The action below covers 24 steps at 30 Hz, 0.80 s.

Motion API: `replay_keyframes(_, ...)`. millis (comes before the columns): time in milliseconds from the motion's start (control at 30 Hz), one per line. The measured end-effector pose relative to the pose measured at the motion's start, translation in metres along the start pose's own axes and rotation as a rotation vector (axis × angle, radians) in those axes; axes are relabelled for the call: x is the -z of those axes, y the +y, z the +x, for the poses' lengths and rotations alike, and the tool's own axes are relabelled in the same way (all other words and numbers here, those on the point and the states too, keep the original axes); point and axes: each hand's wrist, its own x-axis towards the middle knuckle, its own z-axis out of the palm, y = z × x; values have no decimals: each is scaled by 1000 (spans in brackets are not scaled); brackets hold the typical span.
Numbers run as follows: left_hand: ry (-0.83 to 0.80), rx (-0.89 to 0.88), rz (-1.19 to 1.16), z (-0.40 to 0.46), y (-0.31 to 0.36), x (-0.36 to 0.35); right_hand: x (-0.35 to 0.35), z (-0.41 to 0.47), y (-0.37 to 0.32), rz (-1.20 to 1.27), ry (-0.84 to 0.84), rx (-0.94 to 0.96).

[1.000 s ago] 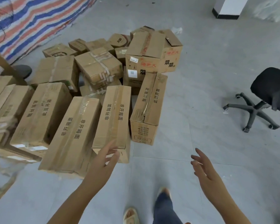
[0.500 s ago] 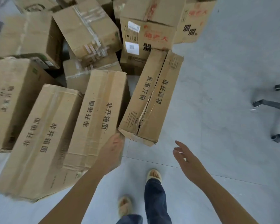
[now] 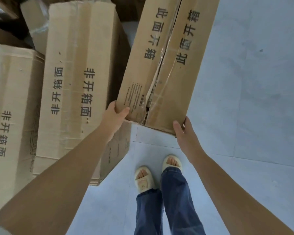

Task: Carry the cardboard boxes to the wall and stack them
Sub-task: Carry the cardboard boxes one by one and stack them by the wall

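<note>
A long cardboard box (image 3: 173,68) with a torn taped seam and black printed characters lies lengthwise ahead of me, rightmost in the pile. My left hand (image 3: 115,116) grips its near left corner, thumb on top. My right hand (image 3: 184,131) holds the near right corner, thumb on the top edge and fingers round the side. The near end of the box looks lifted off the grey floor. To the left lie two similar long boxes, one (image 3: 78,78) beside it and another (image 3: 8,107) at the left edge.
More cardboard boxes (image 3: 36,26) crowd the upper left behind the long ones. Grey tiled floor (image 3: 248,92) spreads open to the right and in front of my feet in pale slippers (image 3: 157,172).
I have stepped and leaned in closer. Both hands, open and apart in the air before, have closed on the near corners of the rightmost long box.
</note>
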Motion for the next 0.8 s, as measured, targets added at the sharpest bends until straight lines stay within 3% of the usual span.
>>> replay_keyframes(267, -130, 20, -149, -60, -5, -61, 63, -9, 13, 27, 70, -56)
replay_keyframes(500, -198, 47, -321, -48, -26, -89, 86, 10, 38, 103, 3, -18)
replay_keyframes(800, -134, 41, -508, -122, 11, -49, 92, -62, -12, 358, 121, 33)
